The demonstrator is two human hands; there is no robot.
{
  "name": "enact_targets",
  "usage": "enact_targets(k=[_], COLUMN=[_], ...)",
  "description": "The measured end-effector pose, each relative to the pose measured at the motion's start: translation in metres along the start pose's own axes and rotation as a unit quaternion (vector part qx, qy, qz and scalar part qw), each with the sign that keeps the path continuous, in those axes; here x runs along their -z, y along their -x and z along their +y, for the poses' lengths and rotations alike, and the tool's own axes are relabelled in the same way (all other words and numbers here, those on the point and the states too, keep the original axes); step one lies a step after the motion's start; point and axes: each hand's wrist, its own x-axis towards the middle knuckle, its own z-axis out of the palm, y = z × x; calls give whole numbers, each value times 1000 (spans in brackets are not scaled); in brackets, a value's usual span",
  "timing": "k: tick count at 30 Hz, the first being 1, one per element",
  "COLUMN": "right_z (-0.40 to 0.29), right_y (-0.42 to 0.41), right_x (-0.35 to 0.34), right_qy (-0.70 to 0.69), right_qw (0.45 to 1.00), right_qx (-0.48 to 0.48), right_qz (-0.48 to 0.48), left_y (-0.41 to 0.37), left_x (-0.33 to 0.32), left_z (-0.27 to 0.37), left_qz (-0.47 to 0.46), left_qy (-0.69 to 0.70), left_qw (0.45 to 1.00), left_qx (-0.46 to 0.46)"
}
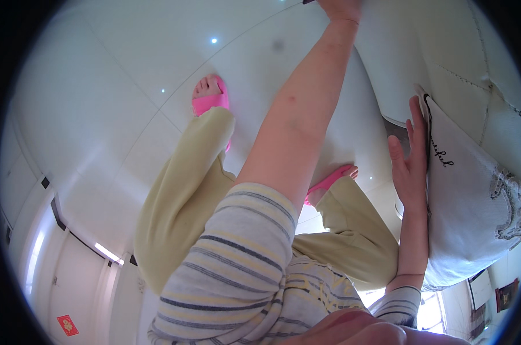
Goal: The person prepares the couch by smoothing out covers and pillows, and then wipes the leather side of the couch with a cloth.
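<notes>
My left arm reaches across the white tiled floor to the top edge, where my left hand (339, 7) is mostly cut off. A small dark piece (308, 1) shows beside it; whether the hand holds it cannot be told. On the right side, my right hand (409, 166) lies flat, fingers extended and thumb apart, against the edge of a white cloth cover (463, 207) with black script and a grey lace-like pattern. That cover lies over a cream stitched leather sofa (454, 99). Nothing shows gripped in my right hand.
My feet, in pink slippers (211, 102), stand apart on the tiled floor (114, 108). The pale sofa base (370, 82) curves along the right. A door (77, 280) with a red paper decoration (67, 325) is at lower left. Dark hangings (507, 295) are at lower right.
</notes>
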Motion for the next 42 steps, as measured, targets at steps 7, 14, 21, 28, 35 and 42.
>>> enact_targets(k=[7, 14, 21, 28, 35, 42], right_z=[9, 20, 31, 41, 41, 51], right_y=[6, 4, 2, 11, 19, 24], right_x=[-2, -13, -14, -10, -10, -5], right_qy=[8, -26, -42, -100, -119, -142], right_qw=[1000, 1000, 999, 994, 991, 987], right_qx=[4, -3, -21, -22, -32, -56], right_qz=[-2, -16, 7, 46, 56, 56], left_y=[49, 177, 206, 163, 255, 264], left_x=[6, 42, 48, 34, 57, 45], left_z=[-72, -7, 26, -36, -11, 2], left_qz=[-31, -66, -114, -136, -124, -54], left_qy=[180, 160, 140, 357, 439, 372], left_qw=[933, 874, 873, 623, 418, 418], left_qx=[310, 454, 453, 683, 786, 827])
